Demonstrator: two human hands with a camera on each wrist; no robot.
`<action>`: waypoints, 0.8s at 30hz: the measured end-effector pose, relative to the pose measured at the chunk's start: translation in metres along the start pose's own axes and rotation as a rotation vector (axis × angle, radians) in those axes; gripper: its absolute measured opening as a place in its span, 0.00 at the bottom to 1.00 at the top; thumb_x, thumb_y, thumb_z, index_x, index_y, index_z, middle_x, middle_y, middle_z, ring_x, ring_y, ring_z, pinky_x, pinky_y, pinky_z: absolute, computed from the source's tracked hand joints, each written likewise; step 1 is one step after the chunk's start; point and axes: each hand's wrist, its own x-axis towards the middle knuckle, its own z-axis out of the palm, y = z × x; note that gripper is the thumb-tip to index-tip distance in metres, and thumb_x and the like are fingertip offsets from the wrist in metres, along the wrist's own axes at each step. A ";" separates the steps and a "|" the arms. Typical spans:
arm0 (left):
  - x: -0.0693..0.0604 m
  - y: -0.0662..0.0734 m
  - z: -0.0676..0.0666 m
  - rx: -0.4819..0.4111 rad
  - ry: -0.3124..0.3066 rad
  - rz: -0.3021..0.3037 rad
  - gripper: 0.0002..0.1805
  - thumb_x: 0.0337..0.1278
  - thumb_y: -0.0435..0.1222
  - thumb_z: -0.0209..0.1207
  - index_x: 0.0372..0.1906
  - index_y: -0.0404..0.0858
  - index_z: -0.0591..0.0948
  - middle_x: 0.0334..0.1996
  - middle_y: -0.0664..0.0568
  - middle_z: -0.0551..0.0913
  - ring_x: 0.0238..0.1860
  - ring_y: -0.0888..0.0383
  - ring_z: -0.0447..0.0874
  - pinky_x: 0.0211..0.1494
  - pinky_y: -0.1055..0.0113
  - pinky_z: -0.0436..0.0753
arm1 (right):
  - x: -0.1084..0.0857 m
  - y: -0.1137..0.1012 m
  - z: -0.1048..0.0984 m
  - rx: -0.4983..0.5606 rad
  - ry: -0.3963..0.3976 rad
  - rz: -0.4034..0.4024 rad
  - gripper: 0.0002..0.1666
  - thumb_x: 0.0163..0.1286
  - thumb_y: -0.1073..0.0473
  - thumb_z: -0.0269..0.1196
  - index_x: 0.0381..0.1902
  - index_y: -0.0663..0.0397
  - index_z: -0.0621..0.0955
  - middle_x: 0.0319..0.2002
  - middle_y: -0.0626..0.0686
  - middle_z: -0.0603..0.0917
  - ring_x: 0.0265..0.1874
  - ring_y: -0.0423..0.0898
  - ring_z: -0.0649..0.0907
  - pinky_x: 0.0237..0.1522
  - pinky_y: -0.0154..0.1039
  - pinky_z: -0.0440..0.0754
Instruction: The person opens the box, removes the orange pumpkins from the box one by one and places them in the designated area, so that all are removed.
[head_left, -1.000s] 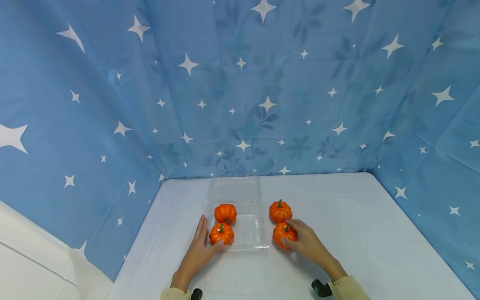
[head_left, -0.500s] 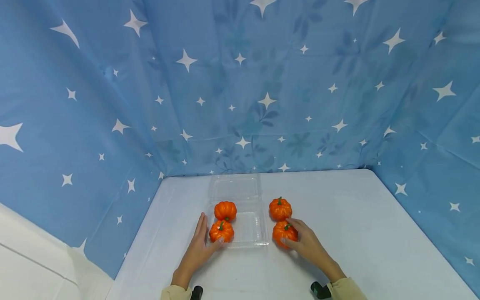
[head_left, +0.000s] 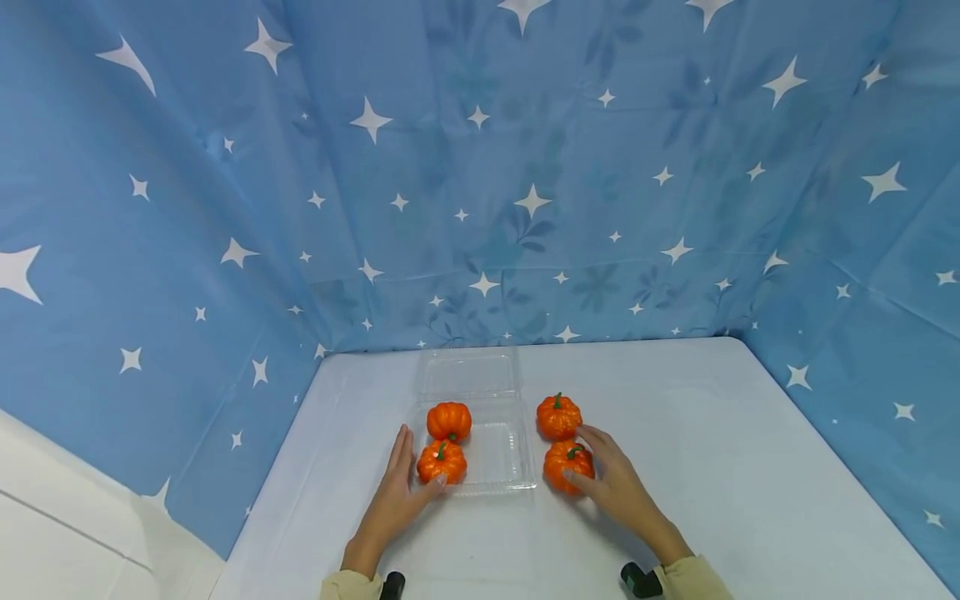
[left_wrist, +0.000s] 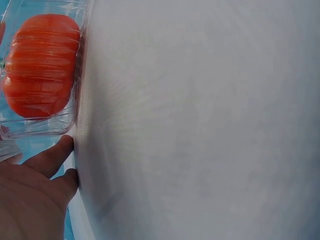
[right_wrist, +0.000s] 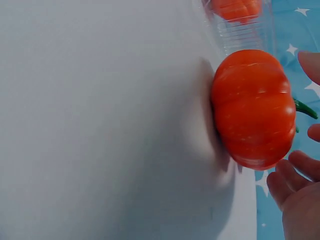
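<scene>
Orange and glossy, the nearer loose pumpkin (head_left: pixel 567 467) is sitting between the relaxed fingers of our right hand (head_left: pixel 617 485) on the white table (head_left: pixel 675 417). We are resting our straight-fingered left hand (head_left: pixel 396 500) beside the clear container (head_left: pixel 497 457) holding two more pumpkins (head_left: pixel 449 422).

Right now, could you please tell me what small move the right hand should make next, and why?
I would probably close the right hand on the nearer loose pumpkin: its thumb and fingers sit around that pumpkin's sides, while the clear container has its lid open and bare floor right of the two pumpkins inside.
</scene>
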 end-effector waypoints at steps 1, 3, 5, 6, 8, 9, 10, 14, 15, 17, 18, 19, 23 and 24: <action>0.000 0.000 0.000 0.004 -0.002 -0.003 0.62 0.66 0.59 0.69 0.87 0.31 0.48 0.88 0.45 0.41 0.81 0.39 0.60 0.80 0.46 0.59 | 0.001 -0.001 -0.001 0.004 0.009 -0.008 0.43 0.69 0.54 0.76 0.74 0.69 0.74 0.73 0.68 0.73 0.71 0.71 0.73 0.69 0.73 0.70; 0.000 0.000 0.000 0.006 -0.004 -0.010 0.62 0.66 0.59 0.69 0.87 0.32 0.48 0.88 0.45 0.41 0.81 0.39 0.61 0.80 0.46 0.60 | 0.003 -0.003 -0.002 0.014 0.019 -0.016 0.43 0.69 0.55 0.76 0.75 0.69 0.73 0.75 0.68 0.71 0.72 0.71 0.72 0.69 0.73 0.70; 0.000 0.000 0.000 0.002 -0.005 -0.014 0.62 0.66 0.60 0.69 0.87 0.32 0.47 0.88 0.45 0.40 0.81 0.39 0.61 0.80 0.46 0.60 | 0.005 -0.005 -0.003 0.022 0.022 -0.020 0.43 0.70 0.55 0.76 0.76 0.68 0.73 0.76 0.67 0.70 0.73 0.70 0.70 0.69 0.73 0.69; 0.001 0.001 -0.001 -0.001 -0.008 -0.022 0.62 0.66 0.60 0.69 0.87 0.33 0.47 0.88 0.46 0.40 0.81 0.39 0.61 0.80 0.46 0.60 | 0.007 -0.006 -0.004 0.029 0.022 -0.024 0.43 0.70 0.55 0.75 0.76 0.68 0.72 0.76 0.67 0.69 0.74 0.70 0.70 0.69 0.74 0.68; 0.001 0.001 -0.001 -0.011 -0.008 -0.028 0.63 0.65 0.60 0.69 0.88 0.34 0.46 0.88 0.47 0.40 0.81 0.40 0.61 0.80 0.47 0.60 | 0.009 -0.009 -0.005 0.039 0.024 -0.032 0.43 0.71 0.55 0.74 0.77 0.67 0.72 0.77 0.66 0.68 0.74 0.70 0.69 0.68 0.74 0.68; 0.002 0.002 -0.001 -0.015 -0.008 -0.028 0.63 0.65 0.61 0.69 0.88 0.34 0.47 0.88 0.47 0.40 0.81 0.39 0.61 0.80 0.46 0.60 | 0.010 -0.010 -0.006 0.042 0.024 -0.035 0.43 0.72 0.56 0.74 0.77 0.66 0.71 0.78 0.66 0.68 0.74 0.70 0.69 0.68 0.74 0.68; 0.002 0.002 -0.001 -0.017 -0.008 -0.026 0.63 0.65 0.60 0.69 0.88 0.34 0.47 0.88 0.46 0.40 0.81 0.39 0.61 0.80 0.46 0.60 | 0.011 -0.011 -0.006 0.046 0.025 -0.039 0.42 0.72 0.56 0.74 0.77 0.66 0.71 0.78 0.66 0.68 0.75 0.70 0.69 0.68 0.74 0.68; 0.002 0.002 -0.001 -0.006 -0.010 -0.025 0.62 0.65 0.60 0.69 0.87 0.33 0.47 0.88 0.46 0.40 0.80 0.39 0.62 0.79 0.46 0.61 | 0.016 -0.017 -0.006 0.056 0.024 -0.040 0.41 0.72 0.59 0.73 0.77 0.67 0.71 0.78 0.66 0.67 0.75 0.69 0.69 0.68 0.73 0.69; 0.002 0.002 0.000 0.000 -0.010 -0.027 0.62 0.65 0.60 0.69 0.87 0.33 0.47 0.88 0.46 0.41 0.80 0.39 0.62 0.79 0.47 0.61 | 0.017 -0.018 -0.005 0.054 0.021 -0.037 0.42 0.72 0.59 0.73 0.77 0.67 0.71 0.78 0.66 0.67 0.75 0.69 0.69 0.68 0.73 0.69; 0.001 0.001 0.000 0.011 -0.006 -0.019 0.62 0.66 0.59 0.69 0.87 0.32 0.48 0.88 0.45 0.41 0.80 0.38 0.63 0.79 0.46 0.62 | 0.018 -0.021 -0.003 0.054 0.018 -0.032 0.41 0.72 0.60 0.73 0.77 0.67 0.71 0.78 0.67 0.67 0.75 0.70 0.69 0.67 0.73 0.70; 0.001 0.001 0.001 0.015 -0.002 -0.015 0.61 0.66 0.59 0.69 0.87 0.32 0.48 0.88 0.45 0.42 0.80 0.38 0.64 0.79 0.45 0.62 | 0.019 -0.022 -0.003 0.054 0.017 -0.030 0.41 0.71 0.60 0.73 0.77 0.67 0.71 0.78 0.67 0.67 0.75 0.70 0.69 0.67 0.73 0.70; 0.001 0.000 0.001 0.018 0.002 -0.011 0.61 0.66 0.59 0.68 0.87 0.32 0.49 0.88 0.44 0.42 0.79 0.38 0.64 0.78 0.45 0.63 | 0.019 -0.023 -0.002 0.058 0.017 -0.030 0.41 0.71 0.59 0.73 0.77 0.67 0.71 0.78 0.68 0.67 0.74 0.71 0.69 0.66 0.73 0.71; 0.001 -0.001 0.002 0.018 0.017 0.017 0.61 0.67 0.58 0.69 0.86 0.29 0.49 0.88 0.41 0.43 0.79 0.36 0.65 0.78 0.43 0.63 | 0.022 -0.026 0.002 0.075 0.012 -0.025 0.40 0.72 0.59 0.73 0.77 0.66 0.72 0.79 0.67 0.66 0.75 0.71 0.69 0.65 0.73 0.73; 0.001 -0.001 0.002 0.017 0.016 0.013 0.61 0.67 0.59 0.69 0.86 0.30 0.49 0.88 0.42 0.43 0.79 0.37 0.64 0.78 0.44 0.62 | 0.023 -0.027 0.002 0.080 0.007 -0.022 0.40 0.72 0.59 0.73 0.77 0.67 0.72 0.79 0.67 0.66 0.75 0.70 0.69 0.65 0.72 0.73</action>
